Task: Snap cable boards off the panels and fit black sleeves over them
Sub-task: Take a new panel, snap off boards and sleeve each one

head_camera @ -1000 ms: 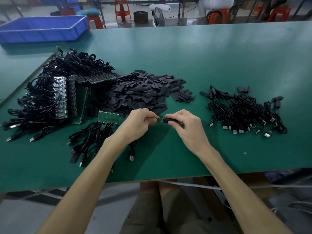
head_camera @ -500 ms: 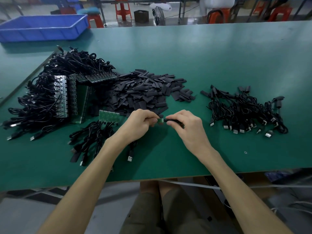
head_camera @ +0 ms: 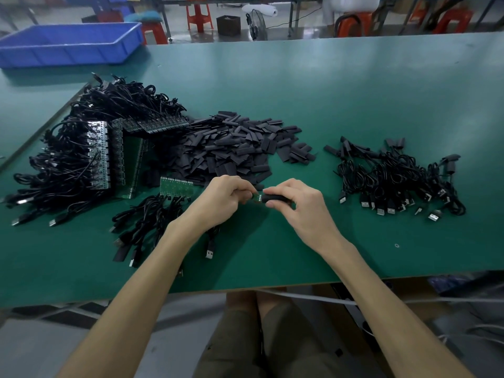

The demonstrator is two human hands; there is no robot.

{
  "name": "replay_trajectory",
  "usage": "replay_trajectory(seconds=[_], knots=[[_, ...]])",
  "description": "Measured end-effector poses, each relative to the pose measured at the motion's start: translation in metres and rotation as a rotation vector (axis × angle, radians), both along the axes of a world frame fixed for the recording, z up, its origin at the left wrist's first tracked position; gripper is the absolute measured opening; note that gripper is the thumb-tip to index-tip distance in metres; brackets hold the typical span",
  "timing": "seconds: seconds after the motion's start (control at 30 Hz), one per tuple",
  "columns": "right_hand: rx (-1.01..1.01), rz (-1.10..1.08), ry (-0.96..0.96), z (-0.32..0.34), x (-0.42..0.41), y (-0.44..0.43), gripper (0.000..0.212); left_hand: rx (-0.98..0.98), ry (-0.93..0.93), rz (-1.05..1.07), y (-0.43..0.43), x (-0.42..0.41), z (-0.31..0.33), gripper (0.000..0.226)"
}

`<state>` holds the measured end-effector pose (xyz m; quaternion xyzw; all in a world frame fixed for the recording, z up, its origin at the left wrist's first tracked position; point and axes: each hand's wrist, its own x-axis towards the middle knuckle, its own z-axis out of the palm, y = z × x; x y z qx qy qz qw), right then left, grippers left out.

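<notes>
little changed: left hand [head_camera: 221, 199] still pinches board [head_camera: 257, 198], right hand [head_camera: 297, 211] pinches sleeve [head_camera: 276, 198] against it.

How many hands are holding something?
2: the left hand pinches the little green board; the right hand holds the black sleeve just right of it.

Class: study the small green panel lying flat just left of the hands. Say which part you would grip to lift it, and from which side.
Probably pinch the green panel across its two short ends, coming down from above. It lies flat; cables trail from its near long edge and the sleeve pile crowds its far edge, leaving the ends freest.
</notes>
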<state>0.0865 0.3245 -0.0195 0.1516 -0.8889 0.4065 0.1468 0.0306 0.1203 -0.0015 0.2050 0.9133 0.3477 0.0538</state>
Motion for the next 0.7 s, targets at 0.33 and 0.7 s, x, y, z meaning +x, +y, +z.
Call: replay_trajectory(seconds=[0.33, 0.7], knots=[[-0.052, -0.070, 0.025, -0.003, 0.000, 0.000, 0.025, 0.043, -0.027, -0.034, 0.004, 0.005, -0.001, 0.021], [0.054, -0.011, 0.021, -0.005, 0.004, -0.003, 0.028, 0.054, -0.016, -0.046, 0.012, 0.010, -0.007, 0.016]])
